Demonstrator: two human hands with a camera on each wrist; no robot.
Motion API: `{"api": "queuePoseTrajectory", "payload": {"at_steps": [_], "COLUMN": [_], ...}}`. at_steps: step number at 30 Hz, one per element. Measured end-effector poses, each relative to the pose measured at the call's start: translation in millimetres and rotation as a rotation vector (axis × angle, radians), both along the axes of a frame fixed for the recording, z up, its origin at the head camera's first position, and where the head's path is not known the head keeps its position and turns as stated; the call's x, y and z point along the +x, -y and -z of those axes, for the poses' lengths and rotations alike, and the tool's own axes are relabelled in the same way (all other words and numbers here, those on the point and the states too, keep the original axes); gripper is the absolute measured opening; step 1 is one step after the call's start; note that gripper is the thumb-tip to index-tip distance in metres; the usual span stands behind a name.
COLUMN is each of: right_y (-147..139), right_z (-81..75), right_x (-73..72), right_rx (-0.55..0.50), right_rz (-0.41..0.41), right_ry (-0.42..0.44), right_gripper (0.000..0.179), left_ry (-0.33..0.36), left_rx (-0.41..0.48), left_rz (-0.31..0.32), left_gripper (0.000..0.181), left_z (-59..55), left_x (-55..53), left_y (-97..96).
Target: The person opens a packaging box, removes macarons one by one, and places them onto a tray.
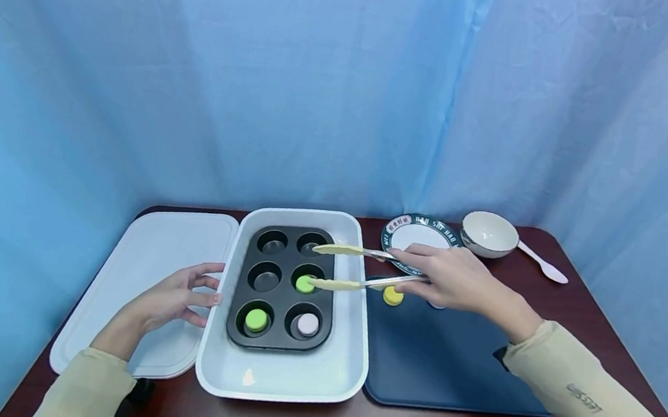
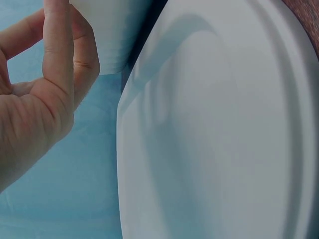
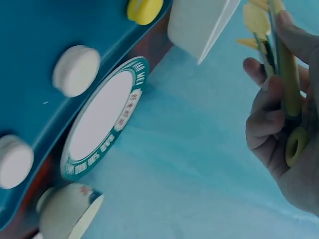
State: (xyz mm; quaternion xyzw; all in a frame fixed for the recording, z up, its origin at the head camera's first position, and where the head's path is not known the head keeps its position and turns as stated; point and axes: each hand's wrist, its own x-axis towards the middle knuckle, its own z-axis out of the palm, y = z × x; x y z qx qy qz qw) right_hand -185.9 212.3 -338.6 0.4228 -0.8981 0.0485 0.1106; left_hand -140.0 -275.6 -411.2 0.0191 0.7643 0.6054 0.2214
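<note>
My right hand (image 1: 451,277) grips a pair of tongs (image 1: 387,281) with pale yellow tips. The tongs' arms are spread over a dark muffin tin (image 1: 282,292), nothing pinched between them. The lower tip overlaps a green macaron (image 1: 304,284) in the middle right cup; contact is unclear. Another green macaron (image 1: 255,320) lies in the front left cup, a pale pink one (image 1: 307,325) in the front right. The tin sits inside a white bin (image 1: 278,381). At the bin's left wall, my left hand (image 1: 177,297) rests its loosely bent fingers, holding nothing.
Right of the bin, a navy tray (image 1: 458,365) carries a yellow macaron (image 1: 393,296) and pale macarons (image 3: 76,70). Behind it stand a green-rimmed plate (image 3: 107,117), a bowl (image 1: 490,235) and a white spoon (image 1: 551,271). A white lid-like board (image 1: 142,257) lies left.
</note>
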Motion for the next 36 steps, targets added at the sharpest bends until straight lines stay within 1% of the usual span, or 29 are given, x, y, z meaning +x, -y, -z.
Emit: {"api": "queuePoseTrajectory", "payload": {"at_steps": [5,11,15,23,29,36], "right_y": [20,38,46,58,64,69], "right_z": [-2.9,-8.9,-14.2,-27.9,-32.2,-35.8], "right_x": [-7.0,-12.4,-15.6,-16.1,-16.9,-15.5], "right_rx": [0.062,0.093,0.125,0.225,0.288,0.311], "right_rz": [-0.011,-0.030,-0.036,-0.020,-0.011,-0.008], "right_ry": [0.028,0.085,0.102,0.128,0.116,0.125], "right_gripper": [0.058,0.058,0.057,0.054,0.055,0.054], "left_ry": [0.001,-0.002,-0.004,-0.001,0.004,0.004], "left_rx": [0.003,0.002,-0.001,0.004,0.001,-0.005], "left_rz": [0.002,0.002,0.002,0.002,0.001,0.001], "left_gripper": [0.076,0.076,0.076,0.077,0.076,0.076], "left_z": [-1.0,-1.4,-1.0,-0.3,-1.2,-2.6], "left_x": [1.7,2.7,3.1,2.8,2.8,3.7], "left_y": [0.2,0.0,-0.1,-0.8,-1.5,-0.7]}}
